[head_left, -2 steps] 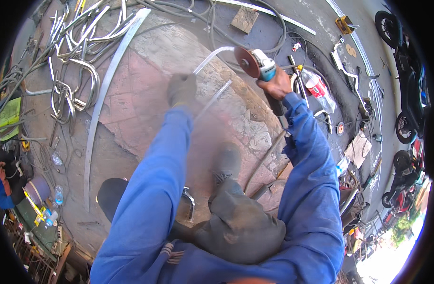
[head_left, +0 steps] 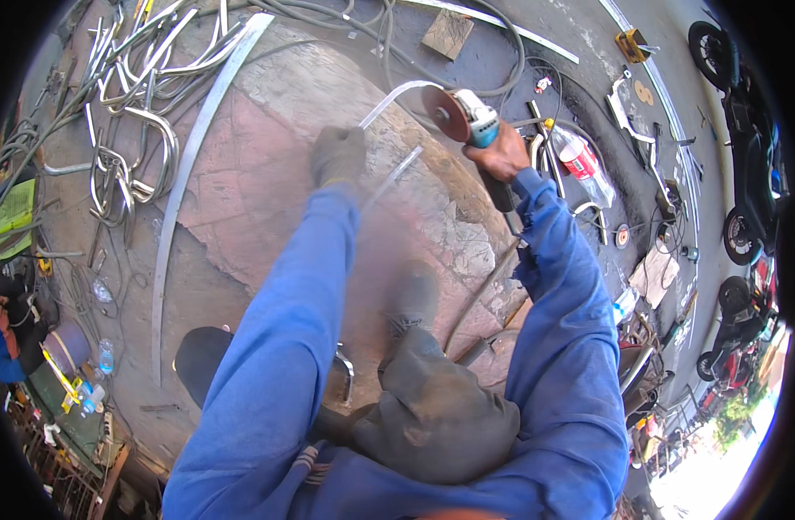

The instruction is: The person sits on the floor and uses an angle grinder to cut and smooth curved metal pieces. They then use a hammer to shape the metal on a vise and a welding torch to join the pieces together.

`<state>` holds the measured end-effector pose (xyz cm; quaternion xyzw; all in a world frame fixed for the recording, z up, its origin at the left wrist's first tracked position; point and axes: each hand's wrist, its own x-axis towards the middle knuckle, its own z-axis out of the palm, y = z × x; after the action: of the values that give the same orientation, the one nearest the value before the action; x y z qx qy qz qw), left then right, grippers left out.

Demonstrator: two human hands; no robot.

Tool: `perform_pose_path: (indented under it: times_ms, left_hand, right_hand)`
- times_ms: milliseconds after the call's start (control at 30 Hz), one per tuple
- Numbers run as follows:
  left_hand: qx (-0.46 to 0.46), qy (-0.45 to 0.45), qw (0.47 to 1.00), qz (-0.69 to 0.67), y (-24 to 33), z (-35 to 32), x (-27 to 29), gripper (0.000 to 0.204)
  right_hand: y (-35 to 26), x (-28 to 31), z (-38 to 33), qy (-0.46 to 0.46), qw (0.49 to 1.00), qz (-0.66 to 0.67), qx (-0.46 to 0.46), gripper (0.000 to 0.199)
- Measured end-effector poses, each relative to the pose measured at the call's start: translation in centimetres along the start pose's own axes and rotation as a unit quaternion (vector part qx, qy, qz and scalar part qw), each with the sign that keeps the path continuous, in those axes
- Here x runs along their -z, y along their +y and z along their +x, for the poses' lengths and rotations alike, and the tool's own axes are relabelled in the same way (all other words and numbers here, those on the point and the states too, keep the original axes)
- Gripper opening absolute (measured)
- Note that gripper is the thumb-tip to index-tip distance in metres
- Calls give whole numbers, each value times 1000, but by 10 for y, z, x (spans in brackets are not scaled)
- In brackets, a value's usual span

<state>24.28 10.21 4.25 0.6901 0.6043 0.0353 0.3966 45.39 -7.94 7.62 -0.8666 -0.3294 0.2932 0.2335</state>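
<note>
My left hand (head_left: 337, 156), in a dark glove, is closed around a bent metal tube (head_left: 382, 109). The tube's curved end reaches up and right to the disc of an angle grinder (head_left: 479, 122). Bare and wrapped around the grinder's body is my right hand (head_left: 502, 153). The reddish-brown disc (head_left: 447, 113) stands tilted against the tube's tip or just beside it; I cannot tell which. A straight metal length (head_left: 399, 171) slants below the left hand, and whether it belongs to the same tube is unclear. Haze blurs the area by my left sleeve.
Bent metal tubes (head_left: 146, 143) lie heaped at the far left, beside a long flat strip (head_left: 189, 156). A cable (head_left: 480, 303) runs near my shoe (head_left: 415, 295). To the right are a plastic bottle (head_left: 579, 160), a loose disc (head_left: 623, 236) and parked motorcycles (head_left: 744, 165).
Both hands have shifted only a little: the right hand with the grinder slightly left, the left hand with the tube slightly up and right. Both grips are unchanged.
</note>
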Motion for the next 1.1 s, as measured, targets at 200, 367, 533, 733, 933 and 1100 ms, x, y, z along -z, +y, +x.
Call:
perform_pose_path:
  times_ms: [200,367,533,733,933,1100]
  left_hand:
    - [46,28,998,43,35,13,-36,34]
    - [60,18,995,77,43,17,-44,32]
    - [29,31,987,155,50,10,-51,33]
    - [55,41,989,132,59,11,-52,34]
    - [54,40,991,117,61,14,-49,30]
    - [69,40,988,131,65,13,-51,32]
  right_hand:
    - [-3,-22,35,-60,997,34,23,63]
    - [-3,-35,62,-96,995,27,30,65]
    - [5,-45,75,-100,993,34,53,60]
    - [11,-41,76,-135,990,28,2,66]
    - [9,-38,74,-145,988,46,1,65]
    - [8,-41,76,-154,988,25,-13,67]
